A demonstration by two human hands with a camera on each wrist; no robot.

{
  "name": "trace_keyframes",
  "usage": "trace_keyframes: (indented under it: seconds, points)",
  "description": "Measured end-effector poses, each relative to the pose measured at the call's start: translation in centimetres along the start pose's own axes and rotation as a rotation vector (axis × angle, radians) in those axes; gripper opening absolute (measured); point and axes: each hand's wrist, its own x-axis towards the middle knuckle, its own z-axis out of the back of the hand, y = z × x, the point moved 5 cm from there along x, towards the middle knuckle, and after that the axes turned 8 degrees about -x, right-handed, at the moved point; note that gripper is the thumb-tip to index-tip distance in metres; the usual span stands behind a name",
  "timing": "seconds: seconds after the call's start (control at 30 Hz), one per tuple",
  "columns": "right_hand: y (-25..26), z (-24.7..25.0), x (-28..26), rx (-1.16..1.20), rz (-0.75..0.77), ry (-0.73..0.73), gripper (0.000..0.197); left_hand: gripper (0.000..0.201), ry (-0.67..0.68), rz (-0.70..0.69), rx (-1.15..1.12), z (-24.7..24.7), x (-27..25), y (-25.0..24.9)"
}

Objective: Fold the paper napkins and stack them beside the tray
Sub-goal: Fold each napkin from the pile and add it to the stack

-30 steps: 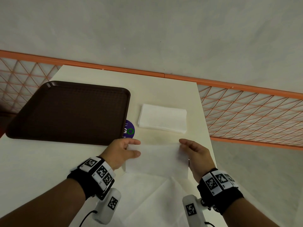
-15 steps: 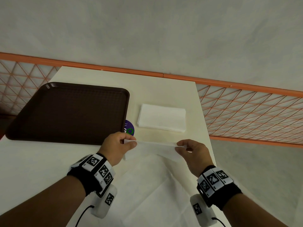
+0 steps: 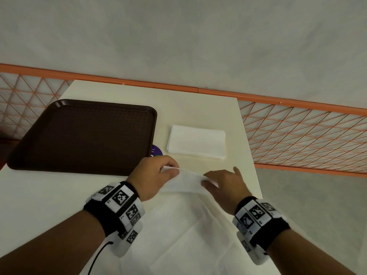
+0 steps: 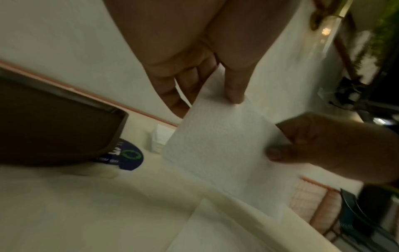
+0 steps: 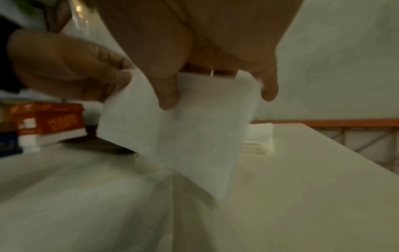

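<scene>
A white folded napkin (image 3: 186, 180) hangs in the air just above the table, held at both ends. My left hand (image 3: 156, 175) pinches its left corner between thumb and fingers. My right hand (image 3: 222, 185) pinches its right end, thumb on the near side. In the left wrist view the napkin (image 4: 218, 146) shows with my thumb on its top edge. In the right wrist view the napkin (image 5: 183, 133) hangs below my fingers. A stack of folded napkins (image 3: 196, 141) lies to the right of the brown tray (image 3: 83, 135). Unfolded white napkins (image 3: 178, 235) lie spread under my wrists.
A purple round sticker (image 3: 156, 151) peeks out at the tray's near right corner. The cream table (image 3: 198, 108) ends at its right edge close to the stack. An orange lattice railing (image 3: 297, 139) runs behind and to the right. Orange boxes (image 5: 49, 122) sit at the left.
Both hands have lifted the folded napkin off the spread sheets and carried it a little forward, toward the stack. The right hand has turned and shifted its pinch.
</scene>
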Motion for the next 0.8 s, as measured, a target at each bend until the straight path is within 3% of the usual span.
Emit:
trace_keyframes:
  seconds: [0.1, 0.2, 0.33, 0.43, 0.53, 0.6, 0.7, 0.8]
  points:
    - [-2.0, 0.9, -0.4, 0.388, -0.052, -0.018, 0.011, 0.003, -0.091, 0.113, -0.179, 1.6, 0.3, 2.0]
    - [-3.7, 0.4, -0.1, 0.726, -0.197, -0.001, 0.010, 0.003, -0.125, 0.205, -0.262, 1.2, 0.2, 4.1]
    - [-4.9, -3.6, -0.2, 0.869, -0.414, 0.139, 0.017, 0.004, -0.119, 0.307, -0.161, -0.9, -0.3, 6.7]
    - [-4.6, -5.8, -0.4, 0.709, -0.450, 0.244, 0.016, 0.009, -0.073, 0.321, 0.060, -2.2, -0.8, 7.5]
    - [-4.0, -6.0, -0.2, 0.416, -0.450, 0.238, 0.024, 0.019, -0.032, 0.342, 0.296, -2.9, -1.1, 7.9]
    - [-3.5, -5.3, -0.3, 0.185, -0.421, 0.197, 0.040, 0.035, -0.034, 0.281, 0.450, -3.1, -0.9, 7.4]
    - [-1.7, -4.6, -0.6, -0.072, -0.208, 0.082, 0.061, 0.049, 0.034, 0.115, 0.619, -4.6, -1.0, 5.9]
    - [1.0, -6.7, -1.0, -0.140, 0.025, 0.199, 0.067, 0.062, 0.250, 0.049, 0.736, -7.7, -2.2, 5.5]
